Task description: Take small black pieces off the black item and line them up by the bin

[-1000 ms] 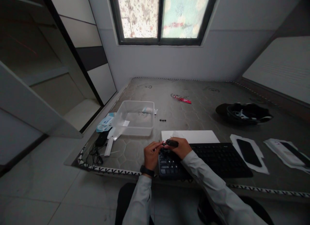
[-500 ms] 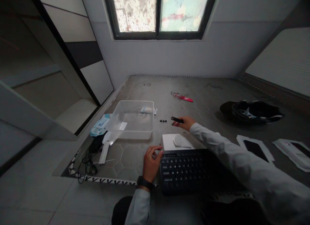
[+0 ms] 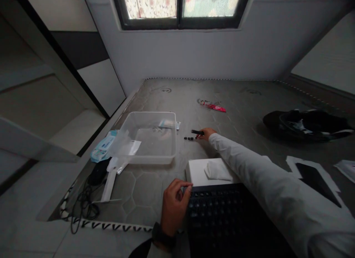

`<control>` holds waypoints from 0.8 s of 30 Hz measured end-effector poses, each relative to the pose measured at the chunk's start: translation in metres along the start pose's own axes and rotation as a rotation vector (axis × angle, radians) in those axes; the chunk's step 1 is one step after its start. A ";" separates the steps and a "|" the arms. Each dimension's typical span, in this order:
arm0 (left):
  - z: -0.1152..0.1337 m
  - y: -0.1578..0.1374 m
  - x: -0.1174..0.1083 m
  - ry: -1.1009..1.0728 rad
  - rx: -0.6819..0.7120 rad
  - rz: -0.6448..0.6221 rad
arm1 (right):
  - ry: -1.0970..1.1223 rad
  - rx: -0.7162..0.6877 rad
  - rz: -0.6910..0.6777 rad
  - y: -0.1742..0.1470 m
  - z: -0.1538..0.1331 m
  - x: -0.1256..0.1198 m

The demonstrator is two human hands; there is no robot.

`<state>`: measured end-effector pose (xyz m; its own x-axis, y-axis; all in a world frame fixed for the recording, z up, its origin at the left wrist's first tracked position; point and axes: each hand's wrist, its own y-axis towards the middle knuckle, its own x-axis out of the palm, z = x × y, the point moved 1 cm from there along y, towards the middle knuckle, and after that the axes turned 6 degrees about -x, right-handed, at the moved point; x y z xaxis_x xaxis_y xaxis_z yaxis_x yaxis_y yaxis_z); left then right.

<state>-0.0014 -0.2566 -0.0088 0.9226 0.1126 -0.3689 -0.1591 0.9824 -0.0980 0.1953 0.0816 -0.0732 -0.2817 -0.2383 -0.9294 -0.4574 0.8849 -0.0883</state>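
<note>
My right hand (image 3: 206, 134) is stretched forward, closed around a slim black tool (image 3: 197, 132) with a brush-like tip pointing left. Its fingertips are low, at the right end of a short row of small black keycaps (image 3: 189, 138) on the grey mattress. A tiny dark piece shows at those fingertips. At the upper left corner of the black keyboard (image 3: 216, 213), my left hand (image 3: 176, 202) pinches the edge with thumb and index finger. The keyboard leans against a white box (image 3: 199, 167) with a folded white cloth (image 3: 217, 170) on top.
A clear plastic tub (image 3: 149, 160) stands left of the keycaps. Beside it lie a blue wipes packet (image 3: 104, 147), a black mouse (image 3: 98, 172) with coiled cable, and a white strip (image 3: 109, 186). A red packet (image 3: 216, 108) lies farther back, a black bag (image 3: 305, 124) at right.
My right hand has moved slightly left and lower, its fingertips now at the keycap row. My left hand stays at the keyboard corner. The view has tilted down.
</note>
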 end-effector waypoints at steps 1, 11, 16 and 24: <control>0.000 0.000 0.000 0.000 -0.002 -0.005 | 0.002 0.009 0.000 0.002 0.000 0.003; -0.002 0.002 0.001 -0.029 -0.017 -0.013 | -0.027 0.069 -0.010 0.003 -0.007 0.012; -0.004 0.002 0.002 -0.050 -0.030 -0.015 | -0.082 0.065 -0.033 0.003 -0.004 0.013; -0.003 0.001 0.002 -0.049 -0.033 -0.030 | -0.142 0.065 -0.004 0.002 -0.009 0.015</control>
<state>-0.0010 -0.2554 -0.0122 0.9431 0.0912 -0.3199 -0.1418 0.9801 -0.1387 0.1826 0.0765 -0.0845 -0.1562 -0.1869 -0.9699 -0.4016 0.9091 -0.1106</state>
